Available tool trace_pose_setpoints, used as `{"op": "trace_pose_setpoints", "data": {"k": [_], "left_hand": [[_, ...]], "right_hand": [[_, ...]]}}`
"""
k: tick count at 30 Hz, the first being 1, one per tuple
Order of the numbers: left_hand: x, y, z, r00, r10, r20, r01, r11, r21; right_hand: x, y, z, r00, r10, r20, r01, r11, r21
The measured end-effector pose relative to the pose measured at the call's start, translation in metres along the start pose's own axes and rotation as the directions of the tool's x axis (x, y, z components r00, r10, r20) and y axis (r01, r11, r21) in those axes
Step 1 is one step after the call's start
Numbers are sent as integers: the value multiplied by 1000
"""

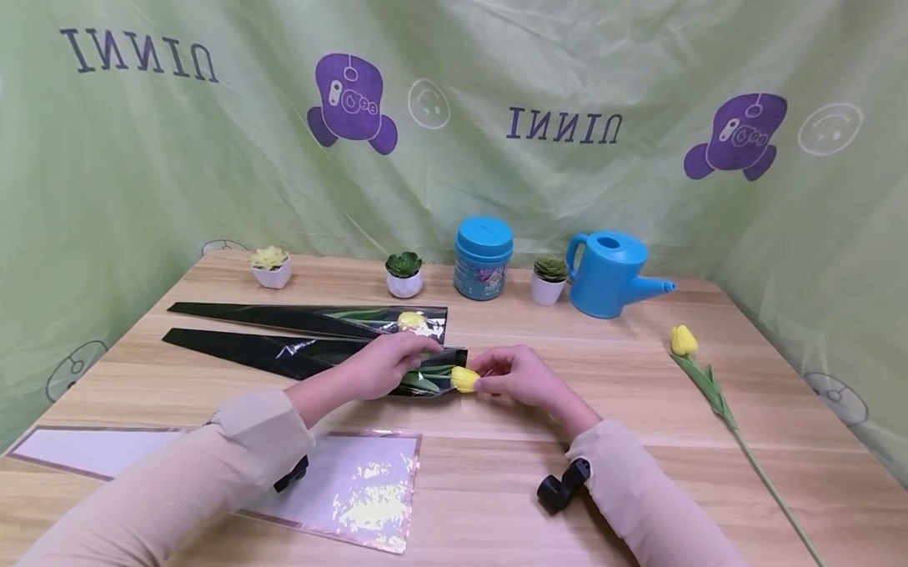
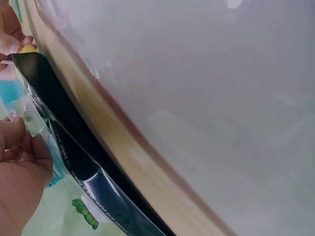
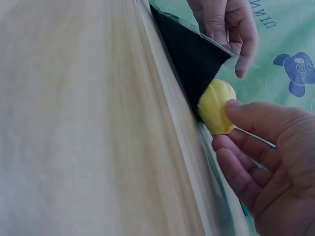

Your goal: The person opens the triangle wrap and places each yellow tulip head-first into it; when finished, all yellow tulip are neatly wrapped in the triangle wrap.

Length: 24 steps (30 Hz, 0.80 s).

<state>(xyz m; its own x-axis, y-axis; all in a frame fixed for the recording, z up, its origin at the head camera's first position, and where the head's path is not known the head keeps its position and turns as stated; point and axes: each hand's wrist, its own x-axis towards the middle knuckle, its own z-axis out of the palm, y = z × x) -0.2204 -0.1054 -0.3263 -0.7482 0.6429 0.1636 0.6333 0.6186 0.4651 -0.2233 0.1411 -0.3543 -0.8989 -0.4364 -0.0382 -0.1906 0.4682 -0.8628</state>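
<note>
My right hand [image 1: 522, 374] pinches the yellow head of a tulip [image 3: 215, 105] between thumb and fingers at the wide mouth of a black-and-clear flower sleeve [image 1: 264, 354]. The tulip's green leaves lie inside the sleeve, under its clear front. With thumb and fingers, my left hand [image 2: 22, 169] pinches the clear film at the sleeve's upper edge, near the mouth. White lettering runs along the black part in the left wrist view. Just behind lies a second black sleeve [image 1: 273, 315] with another yellow tulip [image 1: 412, 321] inside.
A flat whitish sleeve [image 1: 372, 481] lies under my left forearm. One loose yellow tulip [image 1: 684, 341] with a long stem lies at right. Along the back stand three small potted succulents [image 1: 405, 275], a blue-lidded jar [image 1: 484, 259] and a blue watering can [image 1: 608, 276].
</note>
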Motion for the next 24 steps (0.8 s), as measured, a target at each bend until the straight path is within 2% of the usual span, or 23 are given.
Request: {"op": "trace_pose_setpoints", "data": {"k": [4, 11, 20, 24], "left_hand": [[0, 1, 4, 1000, 7, 7, -7, 1000, -7], [-2, 4, 5, 1000, 4, 15, -4, 1000, -3], [-3, 7, 2, 1000, 27, -4, -27, 999, 22], [-4, 7, 0, 1000, 18, -5, -18, 999, 27]], "right_hand": [[1, -1, 3, 999, 10, -35, -9, 1000, 30], [6, -3, 15, 995, 55, -83, -42, 987, 156], [16, -8, 30, 993, 78, -91, -61, 981, 184], [20, -12, 35, 993, 60, -101, -40, 982, 184]]}}
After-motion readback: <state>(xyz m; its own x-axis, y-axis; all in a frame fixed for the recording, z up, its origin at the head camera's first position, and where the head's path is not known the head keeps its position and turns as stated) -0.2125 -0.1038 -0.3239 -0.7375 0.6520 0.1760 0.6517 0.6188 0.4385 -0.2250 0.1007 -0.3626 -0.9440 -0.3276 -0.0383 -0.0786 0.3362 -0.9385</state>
